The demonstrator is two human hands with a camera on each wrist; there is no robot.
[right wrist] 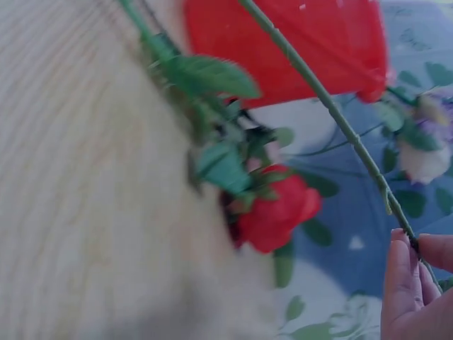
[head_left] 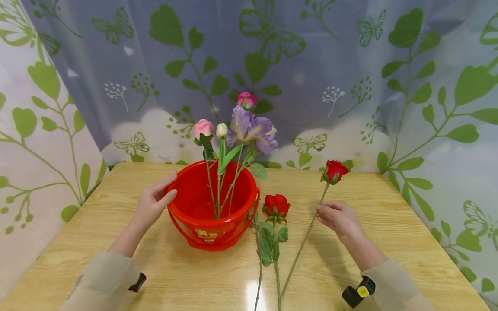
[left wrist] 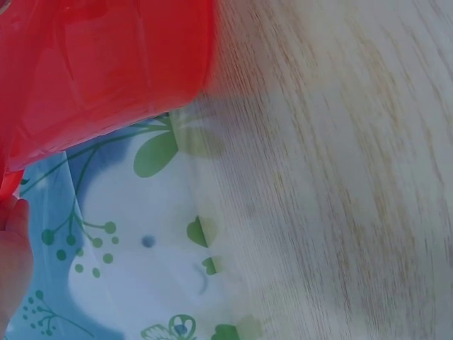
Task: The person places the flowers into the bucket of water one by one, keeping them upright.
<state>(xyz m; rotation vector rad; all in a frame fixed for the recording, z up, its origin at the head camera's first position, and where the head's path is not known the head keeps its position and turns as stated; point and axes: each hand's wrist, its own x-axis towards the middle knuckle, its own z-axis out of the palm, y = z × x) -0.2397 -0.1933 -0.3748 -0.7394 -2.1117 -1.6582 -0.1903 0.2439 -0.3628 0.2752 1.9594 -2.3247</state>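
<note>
A red bucket (head_left: 214, 233) stands on the table. My left hand (head_left: 153, 203) holds its left rim, thumb and fingers spread along the edge. Inside the bucket stand a light pink rose (head_left: 203, 128), a white tulip (head_left: 221, 130), a purple iris (head_left: 253, 129) and a deep pink rose (head_left: 247, 99). To the right, my right hand (head_left: 340, 220) pinches the stem of a red rose (head_left: 335, 171), its bloom up and its stem slanting down leftward. Between bucket and hand, another red rose (head_left: 276, 204) lies on the table, partly seen in the right wrist view too.
Beside the lying rose, a second thin stem (head_left: 259, 263) rests on the wooden table (head_left: 163, 280), its upper end hidden by the bucket. The bucket's handle (head_left: 254, 211) hangs down at its front. A leaf-patterned curtain (head_left: 155, 103) closes off the table's back.
</note>
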